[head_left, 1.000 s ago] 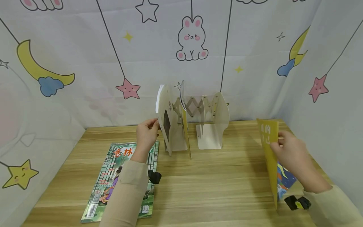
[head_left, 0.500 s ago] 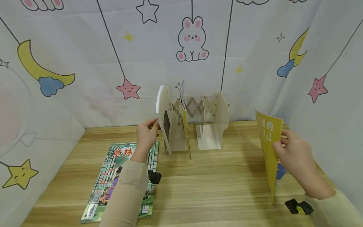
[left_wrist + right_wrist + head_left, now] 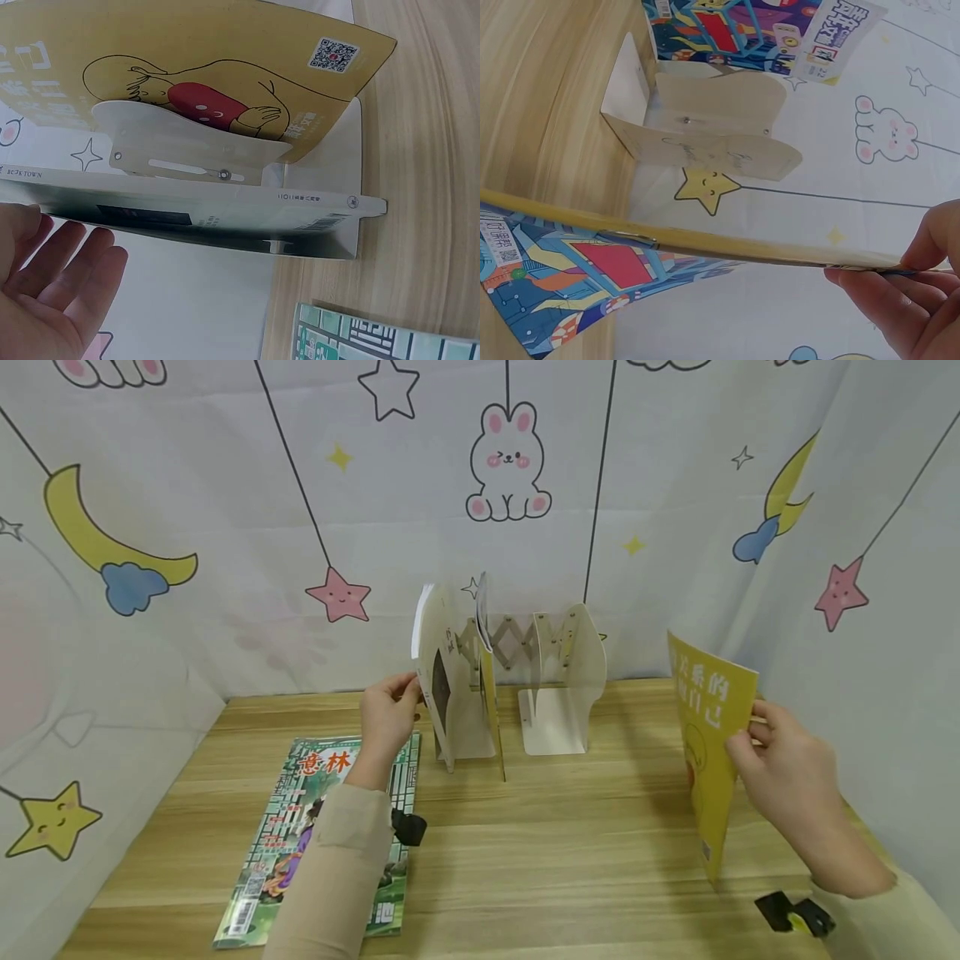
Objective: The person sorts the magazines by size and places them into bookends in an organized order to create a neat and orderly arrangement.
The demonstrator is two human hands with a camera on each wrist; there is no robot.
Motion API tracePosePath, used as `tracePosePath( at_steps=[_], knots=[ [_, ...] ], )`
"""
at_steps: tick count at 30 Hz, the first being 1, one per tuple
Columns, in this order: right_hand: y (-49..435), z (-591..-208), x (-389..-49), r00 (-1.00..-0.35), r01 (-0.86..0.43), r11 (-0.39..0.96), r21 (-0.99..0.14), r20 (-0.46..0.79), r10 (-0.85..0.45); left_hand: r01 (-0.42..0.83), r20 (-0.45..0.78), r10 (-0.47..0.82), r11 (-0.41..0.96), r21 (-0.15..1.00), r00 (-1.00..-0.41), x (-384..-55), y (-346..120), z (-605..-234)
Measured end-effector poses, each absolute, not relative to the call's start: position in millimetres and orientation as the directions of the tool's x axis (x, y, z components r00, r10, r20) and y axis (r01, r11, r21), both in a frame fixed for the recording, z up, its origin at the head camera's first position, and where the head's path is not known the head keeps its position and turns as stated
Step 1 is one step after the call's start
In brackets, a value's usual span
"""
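Yellow magazine [image 3: 708,735], upright, edge pinched by right hand [image 3: 787,777]. Left hand [image 3: 386,714], fingers loose, touches pale book [image 3: 430,668]; it and tan magazine [image 3: 225,45] beyond look shelved in rack [image 3: 557,727]. Probably unshelved: held one, green magazine [image 3: 318,777] below left wrist.

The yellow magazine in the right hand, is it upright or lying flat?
Upright: the right hand pinches the yellow magazine by one side edge, and the head view shows it standing steeply.

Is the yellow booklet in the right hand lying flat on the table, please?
No, the right hand pinches the yellow booklet by its edge and holds it roughly upright.
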State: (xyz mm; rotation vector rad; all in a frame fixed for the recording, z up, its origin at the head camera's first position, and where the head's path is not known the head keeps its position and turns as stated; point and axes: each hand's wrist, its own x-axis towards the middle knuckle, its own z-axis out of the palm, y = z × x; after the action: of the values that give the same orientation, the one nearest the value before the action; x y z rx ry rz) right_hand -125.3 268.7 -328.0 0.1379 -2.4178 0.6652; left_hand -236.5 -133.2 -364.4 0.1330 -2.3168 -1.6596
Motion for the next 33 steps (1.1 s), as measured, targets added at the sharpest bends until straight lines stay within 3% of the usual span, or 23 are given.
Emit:
tracePosePath(
  at_steps=[19,33],
  knots=[
    [262.5,-325.6,-118.8,-0.740,-0.302,0.834,-0.463,0.665,0.101,0.093,0.178,-0.237,0.329,0.940,-0.955,-236.9,-132.9,-364.3],
    [259.5,-325.0,-116.5,-0.615,-0.375,0.824,-0.424,0.779,0.121,0.089,0.177,-0.239,0.338,0.937,-0.955,-237.1,-133.3,-365.2]
  ],
)
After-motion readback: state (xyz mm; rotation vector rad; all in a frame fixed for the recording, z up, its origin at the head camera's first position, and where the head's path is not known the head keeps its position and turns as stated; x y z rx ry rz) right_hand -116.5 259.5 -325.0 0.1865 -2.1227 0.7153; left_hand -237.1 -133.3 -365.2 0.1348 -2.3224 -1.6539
